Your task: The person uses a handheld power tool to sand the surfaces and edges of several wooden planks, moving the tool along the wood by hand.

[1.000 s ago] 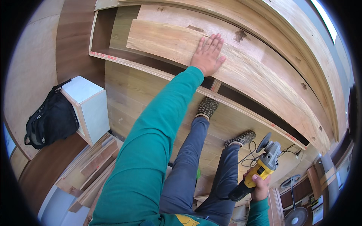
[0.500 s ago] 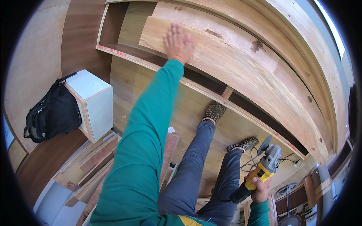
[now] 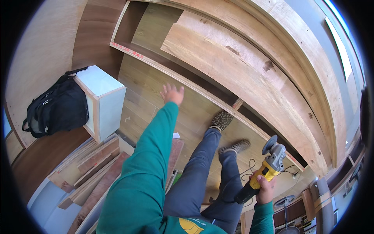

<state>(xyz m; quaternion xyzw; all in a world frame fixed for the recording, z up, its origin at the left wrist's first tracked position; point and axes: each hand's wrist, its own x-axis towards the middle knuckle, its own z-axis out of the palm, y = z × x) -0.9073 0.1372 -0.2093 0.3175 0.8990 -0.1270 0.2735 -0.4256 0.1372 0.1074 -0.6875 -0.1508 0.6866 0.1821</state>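
My right hand (image 3: 265,188) is wrapped around the body of a yellow, grey and black angle grinder (image 3: 269,168), whose disc points away from me. In mid-air over the floor, my left hand (image 3: 172,94) has its fingers spread and holds nothing. Just beyond that hand runs the near edge of a long wooden frame (image 3: 183,84), with dark gaps inside it. A long pale wooden board (image 3: 218,54) lies across the frame, and a second board (image 3: 249,52) with dark patches lies behind it.
On the left, a black backpack (image 3: 58,105) rests against a white box (image 3: 111,107) with wooden edges. Wood offcuts (image 3: 97,163) are piled at lower left. A thin cable (image 3: 249,165) loops near the grinder. Wood-look flooring (image 3: 144,84) lies below, where my feet stand.
My left hand has lifted off the long board and come back toward me, over the floor. My right foot has shifted left. The grinder stays in my right hand.
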